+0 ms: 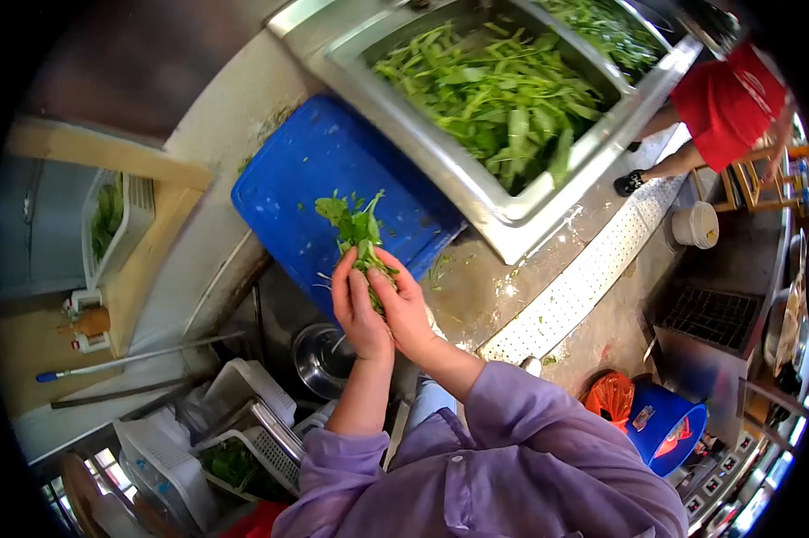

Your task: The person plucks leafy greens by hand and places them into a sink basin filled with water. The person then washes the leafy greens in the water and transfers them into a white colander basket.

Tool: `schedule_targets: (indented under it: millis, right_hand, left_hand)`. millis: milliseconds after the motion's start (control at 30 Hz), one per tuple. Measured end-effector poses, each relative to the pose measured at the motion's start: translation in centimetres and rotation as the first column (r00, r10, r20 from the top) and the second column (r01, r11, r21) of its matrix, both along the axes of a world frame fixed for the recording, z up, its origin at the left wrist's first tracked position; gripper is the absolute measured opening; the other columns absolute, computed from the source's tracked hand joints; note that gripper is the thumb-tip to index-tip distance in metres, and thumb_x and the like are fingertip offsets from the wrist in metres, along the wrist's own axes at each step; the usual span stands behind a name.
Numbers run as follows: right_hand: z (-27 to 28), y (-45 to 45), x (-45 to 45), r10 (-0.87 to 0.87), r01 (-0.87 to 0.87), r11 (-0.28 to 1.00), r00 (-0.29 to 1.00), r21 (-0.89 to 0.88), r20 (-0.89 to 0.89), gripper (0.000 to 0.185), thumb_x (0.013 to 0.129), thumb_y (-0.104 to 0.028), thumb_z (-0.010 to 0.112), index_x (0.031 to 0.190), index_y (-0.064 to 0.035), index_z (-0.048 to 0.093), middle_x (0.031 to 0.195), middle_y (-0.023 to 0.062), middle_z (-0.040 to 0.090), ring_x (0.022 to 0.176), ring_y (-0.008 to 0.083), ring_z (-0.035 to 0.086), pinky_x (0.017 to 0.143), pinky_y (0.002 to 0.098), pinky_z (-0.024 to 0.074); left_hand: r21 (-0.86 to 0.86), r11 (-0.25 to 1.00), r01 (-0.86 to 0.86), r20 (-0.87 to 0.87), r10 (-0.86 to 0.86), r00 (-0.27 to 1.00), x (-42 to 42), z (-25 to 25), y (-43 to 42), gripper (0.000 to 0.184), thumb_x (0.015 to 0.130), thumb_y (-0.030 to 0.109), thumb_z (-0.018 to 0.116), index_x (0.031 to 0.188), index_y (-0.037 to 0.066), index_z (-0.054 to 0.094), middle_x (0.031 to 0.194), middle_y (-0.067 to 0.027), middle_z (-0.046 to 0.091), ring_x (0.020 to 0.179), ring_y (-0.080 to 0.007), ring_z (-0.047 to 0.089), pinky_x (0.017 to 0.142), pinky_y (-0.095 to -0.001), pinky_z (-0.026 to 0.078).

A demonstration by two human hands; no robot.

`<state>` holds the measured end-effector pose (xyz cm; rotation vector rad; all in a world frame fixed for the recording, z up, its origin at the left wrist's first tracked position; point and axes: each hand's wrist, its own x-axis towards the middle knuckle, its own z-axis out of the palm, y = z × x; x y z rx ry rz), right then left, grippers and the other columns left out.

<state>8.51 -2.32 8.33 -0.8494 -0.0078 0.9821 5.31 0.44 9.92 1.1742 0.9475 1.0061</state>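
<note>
A small bunch of leafy greens (pixel 359 229) is held between my two hands, its leaves pointing away from me. My left hand (pixel 359 309) wraps it from the left side, and my right hand (pixel 406 305) closes round it from the right. Both hands are over the near edge of a blue board or lid (pixel 333 161), which has small bits of leaf on it. Beyond, a steel sink (pixel 521 224) holds a large heap of cut green stems and leaves (pixel 503 99). The lower part of the bunch is hidden by my fingers.
A metal bowl (pixel 322 360) and white baskets (pixel 167 457) lie at lower left. A white perforated strip (pixel 584 296) crosses the wet floor. Another person in red (pixel 731 103) stands at upper right, near a white bucket (pixel 694 224). A blue bin (pixel 664 421) is at lower right.
</note>
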Motion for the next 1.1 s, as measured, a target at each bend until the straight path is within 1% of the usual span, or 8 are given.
schedule_targets:
  millis: [300, 500, 600, 700, 867, 933, 1000, 1100]
  right_hand:
    - [9.2, -30.6, 13.4, -0.584, 0.58, 0.809, 0.778, 0.09, 0.231, 0.035, 0.083, -0.012, 0.053, 0.116, -0.0009, 0.044, 0.107, 0.0048, 0.051, 0.097, 0.0095, 0.046, 0.083, 0.023, 0.0381]
    - [11.6, -61.0, 15.6, -0.886, 0.983, 0.184, 0.152, 0.031, 0.439, 0.044, 0.082, -0.018, 0.055, 0.119, 0.0011, 0.041, 0.112, 0.0083, 0.049, 0.101, 0.0132, 0.046, 0.086, 0.0245, 0.038]
    - [13.8, -76.6, 15.3, -0.733, 0.966, -0.205, -0.257, 0.155, 0.63, 0.04, 0.083, -0.015, 0.053, 0.119, 0.0003, 0.041, 0.112, 0.008, 0.05, 0.101, 0.0132, 0.047, 0.085, 0.0246, 0.0385]
    - [12.2, -93.3, 15.5, -0.579, 0.906, -0.38, -0.391, 0.188, 0.715, 0.042, 0.083, -0.02, 0.053, 0.118, 0.0014, 0.043, 0.107, 0.0094, 0.053, 0.095, 0.0118, 0.049, 0.082, 0.0231, 0.0392]
    - [-1.2, -115.3, 10.3, -0.027, 0.596, -0.728, 0.469, -0.339, 0.883, 0.04, 0.076, -0.03, 0.055, 0.11, -0.0093, 0.053, 0.105, 0.0197, 0.054, 0.098, 0.0337, 0.05, 0.084, 0.0383, 0.0395]
    - [-2.6, -116.1, 8.8, -0.08, 0.449, -0.839, 0.456, -0.307, 0.886, 0.034, 0.078, -0.026, 0.049, 0.107, -0.0072, 0.054, 0.099, 0.0171, 0.058, 0.093, 0.0308, 0.054, 0.081, 0.0377, 0.0421]
    - [-3.3, -113.9, 8.5, -0.153, 0.6, -0.729, 0.326, -0.329, 0.933, 0.029, 0.08, -0.021, 0.048, 0.104, -0.0053, 0.055, 0.094, 0.0165, 0.06, 0.089, 0.0286, 0.057, 0.078, 0.0338, 0.0436]
    - [-9.8, -108.8, 8.8, -0.075, 0.704, -0.569, 0.47, -0.425, 0.879, 0.021, 0.082, -0.02, 0.05, 0.09, -0.0015, 0.057, 0.07, 0.0132, 0.058, 0.063, 0.0215, 0.055, 0.061, 0.0316, 0.0433]
  left_hand:
    - [0.195, 0.777, 0.598, 0.13, -0.625, 0.77, 15.3, 9.3, -29.1, 0.031, 0.089, 0.015, 0.033, 0.115, 0.0, 0.042, 0.114, -0.0122, 0.045, 0.101, -0.0195, 0.047, 0.088, -0.0311, 0.038]
    - [0.386, 0.179, 0.905, 0.195, -0.975, 0.11, 21.2, 10.7, -59.0, 0.028, 0.09, 0.015, 0.037, 0.113, 0.0, 0.044, 0.113, -0.0102, 0.046, 0.101, -0.0179, 0.046, 0.086, -0.0292, 0.038]
    - [0.579, -0.03, 0.815, 0.228, -0.954, -0.197, 22.9, 11.9, -75.9, 0.027, 0.089, 0.015, 0.038, 0.109, 0.001, 0.049, 0.11, -0.0095, 0.049, 0.103, -0.0187, 0.045, 0.091, -0.0291, 0.032]
    - [0.672, -0.366, 0.644, 0.015, -0.863, -0.506, 25.3, 10.2, -91.6, 0.037, 0.09, 0.023, 0.039, 0.123, 0.006, 0.042, 0.128, -0.0147, 0.036, 0.122, -0.0249, 0.029, 0.099, -0.0319, 0.021]
    - [0.439, -0.6, 0.669, -0.318, -0.8, -0.509, 27.2, 4.0, -98.5, 0.05, 0.084, 0.032, 0.049, 0.128, 0.011, 0.036, 0.13, -0.0196, 0.032, 0.123, -0.027, 0.028, 0.097, -0.0337, 0.027]
    - [0.358, -0.612, 0.705, -0.272, -0.791, -0.548, 27.6, 0.2, -95.7, 0.048, 0.085, 0.025, 0.05, 0.127, 0.009, 0.035, 0.126, -0.0167, 0.039, 0.118, -0.0228, 0.036, 0.094, -0.0314, 0.031]
    - [0.19, -0.551, 0.813, -0.073, -0.833, -0.548, 26.5, -3.2, -91.2, 0.044, 0.085, 0.019, 0.05, 0.125, 0.005, 0.037, 0.122, -0.0131, 0.043, 0.112, -0.0182, 0.041, 0.093, -0.0288, 0.033]
    - [-0.03, -0.489, 0.872, -0.047, -0.871, -0.49, 23.7, -7.6, -80.8, 0.043, 0.085, 0.015, 0.049, 0.123, 0.002, 0.036, 0.117, -0.0122, 0.047, 0.105, -0.0169, 0.047, 0.089, -0.0275, 0.037]
